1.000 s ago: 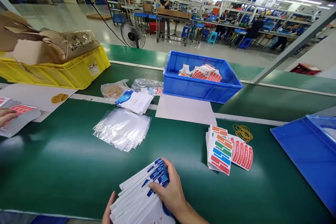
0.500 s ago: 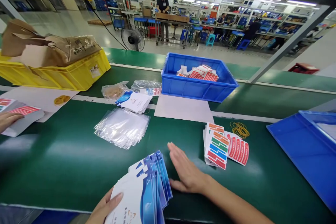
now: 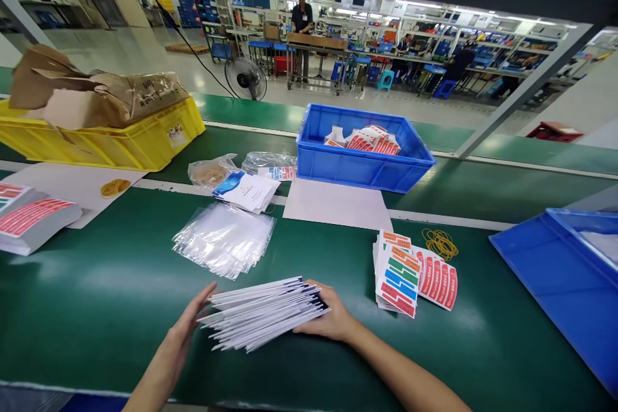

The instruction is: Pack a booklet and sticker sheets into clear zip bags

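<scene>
A stack of white-and-blue booklets (image 3: 265, 314) stands edge-up over the green table (image 3: 120, 328), its thin white edges fanned unevenly. My right hand (image 3: 331, 314) is closed round the stack's right end. At the left end, my left hand (image 3: 186, 318) is held open, fingers stretched, beside the booklets; whether it touches them I cannot tell. Beyond the hands lie clear plastic bags (image 3: 226, 238), with more white-and-blue booklets (image 3: 248, 190) behind them. To the right of my right hand are sheets of coloured stickers (image 3: 398, 277) and red label sheets (image 3: 438, 277).
A blue bin (image 3: 364, 164) with red-and-white labels stands at the back, and a yellow crate (image 3: 159, 138) with brown paper at the left. Another blue bin (image 3: 545, 270) is at right. Rubber bands (image 3: 439, 243) lie near the stickers. Label stacks (image 3: 38, 225) sit at far left.
The booklets have turned from cover-up to edge-up. My right hand has taken hold of them and my left hand has let go. Another person's hand has left the label stack at far left.
</scene>
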Tool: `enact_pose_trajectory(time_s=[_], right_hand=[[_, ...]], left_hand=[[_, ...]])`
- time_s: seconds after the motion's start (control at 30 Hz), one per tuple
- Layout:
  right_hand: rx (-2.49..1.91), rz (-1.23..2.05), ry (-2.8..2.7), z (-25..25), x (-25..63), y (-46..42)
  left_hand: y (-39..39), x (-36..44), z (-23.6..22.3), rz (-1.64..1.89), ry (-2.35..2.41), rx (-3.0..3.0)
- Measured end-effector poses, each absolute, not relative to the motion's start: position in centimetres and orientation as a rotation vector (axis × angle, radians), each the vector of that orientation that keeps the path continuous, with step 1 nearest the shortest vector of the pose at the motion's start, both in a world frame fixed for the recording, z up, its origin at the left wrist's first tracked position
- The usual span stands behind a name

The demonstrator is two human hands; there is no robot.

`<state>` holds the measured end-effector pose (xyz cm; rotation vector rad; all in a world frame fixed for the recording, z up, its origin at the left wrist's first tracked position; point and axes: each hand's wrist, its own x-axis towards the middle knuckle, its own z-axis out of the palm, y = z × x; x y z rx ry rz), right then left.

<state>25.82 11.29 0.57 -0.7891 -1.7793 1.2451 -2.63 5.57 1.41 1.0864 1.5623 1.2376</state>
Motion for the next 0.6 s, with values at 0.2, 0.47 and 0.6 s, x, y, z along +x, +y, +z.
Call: enact_pose_trajectory(time_s=[0.2,0.47,0.6], right_hand=[[-0.719,1.259,-1.836,-0.7,26.2,12.2],[-0.982,1.058,-1.827,-1.4,25.6,11.7],[-1.056,1.068,-1.716,-1.5,24.6,12.2]], left_hand=[[5.6,3.1,0.2,1.452,1.319,0.951],[4.4,5.6,0.3,1.419,1.45,1.134],[5.7,4.7,0.5,1.199,1.768,1.168]])
